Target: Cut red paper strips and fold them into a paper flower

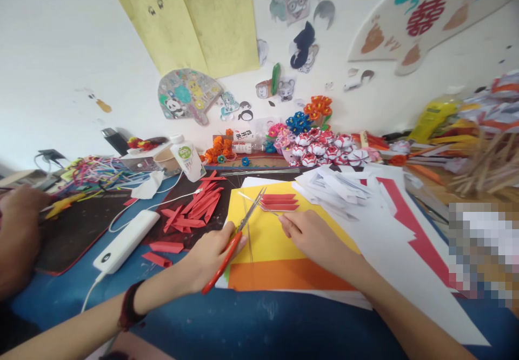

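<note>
My left hand [221,249] is closed on a pair of scissors with orange-red handles [224,262]. Their blades point up and away over a yellow sheet [275,241], the tips close to a thin strip or wire. My right hand [298,227] is closed, its fingertips at the lower end of that thin piece [268,209]. Just above my right hand, a few folded red paper strips [279,202] lie side by side on the yellow sheet. An orange sheet [287,274] shows along its near edge. More folded red pieces [205,200] are piled to the left on a dark mat.
A white power bank [125,241] with cables lies left of the red pieces. Behind stand a white bottle [187,157] and paper flowers [316,146]. White paper scraps [336,190] lie at right. Another person's hand [20,230] is at the far left.
</note>
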Motion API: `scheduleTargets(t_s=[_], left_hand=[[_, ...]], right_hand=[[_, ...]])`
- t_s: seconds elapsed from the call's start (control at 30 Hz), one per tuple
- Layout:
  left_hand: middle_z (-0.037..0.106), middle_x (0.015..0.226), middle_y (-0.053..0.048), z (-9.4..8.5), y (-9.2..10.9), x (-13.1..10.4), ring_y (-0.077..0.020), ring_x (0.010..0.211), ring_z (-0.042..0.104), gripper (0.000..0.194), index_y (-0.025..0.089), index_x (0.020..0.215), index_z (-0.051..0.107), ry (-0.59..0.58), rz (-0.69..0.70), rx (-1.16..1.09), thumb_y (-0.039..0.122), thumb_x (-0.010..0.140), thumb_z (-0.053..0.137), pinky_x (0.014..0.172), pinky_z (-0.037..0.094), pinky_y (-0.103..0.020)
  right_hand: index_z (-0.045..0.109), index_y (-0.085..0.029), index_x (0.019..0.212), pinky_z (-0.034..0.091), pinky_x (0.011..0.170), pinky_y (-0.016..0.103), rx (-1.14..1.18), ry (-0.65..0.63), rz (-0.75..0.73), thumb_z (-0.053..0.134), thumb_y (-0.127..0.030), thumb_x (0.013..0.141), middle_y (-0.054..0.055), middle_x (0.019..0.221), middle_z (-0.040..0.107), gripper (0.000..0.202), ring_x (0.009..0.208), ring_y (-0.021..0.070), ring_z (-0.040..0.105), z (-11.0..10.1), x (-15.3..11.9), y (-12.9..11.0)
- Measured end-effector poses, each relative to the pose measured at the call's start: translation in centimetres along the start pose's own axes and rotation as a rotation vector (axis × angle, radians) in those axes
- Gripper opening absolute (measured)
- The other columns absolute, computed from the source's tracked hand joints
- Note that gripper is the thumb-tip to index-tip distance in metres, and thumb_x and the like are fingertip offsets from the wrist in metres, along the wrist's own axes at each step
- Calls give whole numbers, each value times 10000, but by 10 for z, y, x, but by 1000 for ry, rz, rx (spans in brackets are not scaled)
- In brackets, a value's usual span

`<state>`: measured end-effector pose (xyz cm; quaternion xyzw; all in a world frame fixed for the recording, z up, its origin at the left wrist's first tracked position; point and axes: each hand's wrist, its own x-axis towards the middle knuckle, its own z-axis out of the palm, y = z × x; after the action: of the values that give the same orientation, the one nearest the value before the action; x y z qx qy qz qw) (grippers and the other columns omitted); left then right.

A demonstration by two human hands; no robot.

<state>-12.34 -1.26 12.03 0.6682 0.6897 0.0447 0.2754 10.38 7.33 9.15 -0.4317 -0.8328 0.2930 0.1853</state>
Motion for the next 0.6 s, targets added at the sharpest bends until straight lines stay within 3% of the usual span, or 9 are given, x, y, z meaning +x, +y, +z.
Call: scheduleTargets(t_s=[0.2,0.6], left_hand=[[403,658,41,-1,6,1,-174,609,425,273,246,809,280,4,6,44,462,968,332,612,270,-304],[403,630,59,6,-5,4,-151,548,416,251,248,818,290,55,53,-1,422,981,366,562,253,-283]], right_hand=[[363,-195,629,189,559,305,2,4,2,345,-320,986,-21,552,426,379,525,113,357,0,0,0],[366,-193,625,190,557,304,2,3,9,349,-312,992,-22,546,429,386,522,110,353,-2,-2,-2]])
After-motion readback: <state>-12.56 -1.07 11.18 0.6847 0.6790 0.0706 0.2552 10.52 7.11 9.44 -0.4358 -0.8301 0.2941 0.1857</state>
